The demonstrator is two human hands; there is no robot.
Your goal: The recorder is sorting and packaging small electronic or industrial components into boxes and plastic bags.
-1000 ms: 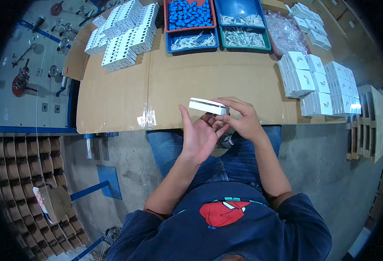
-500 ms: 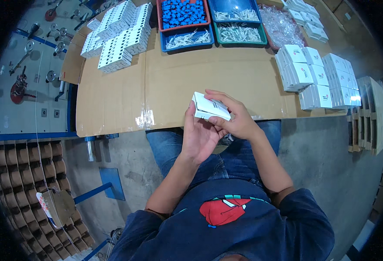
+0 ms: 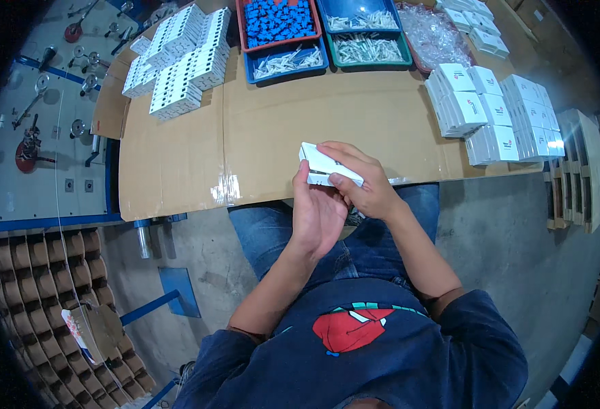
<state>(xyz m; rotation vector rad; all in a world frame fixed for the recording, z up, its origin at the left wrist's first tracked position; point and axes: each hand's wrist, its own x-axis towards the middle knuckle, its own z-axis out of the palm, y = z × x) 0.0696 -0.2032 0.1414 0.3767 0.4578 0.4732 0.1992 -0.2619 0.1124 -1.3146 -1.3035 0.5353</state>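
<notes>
A small flat white case (image 3: 319, 161) is held between both my hands, just over the near edge of the cardboard-covered table. Along its near side runs a dark narrow gap between the upper and lower parts. My left hand (image 3: 318, 219) supports it from below, palm up, with the thumb against its left end. My right hand (image 3: 367, 178) wraps over its right end, fingers across the top and thumb pressed on the near side by the gap. The left fingers are mostly hidden beneath the case.
Dotted white blocks (image 3: 177, 95) stand stacked at the far left. At the back are a red tray (image 3: 281, 45) of blue parts, a blue tray (image 3: 288, 76) and a green tray (image 3: 373, 66) of pale slim pieces, and clear plastic bags (image 3: 436, 39). More white cases (image 3: 465, 109) are piled at right.
My right thumb has moved up the near side of the case toward the gap, and my right fingers cover more of the top. The whole view has shifted slightly.
</notes>
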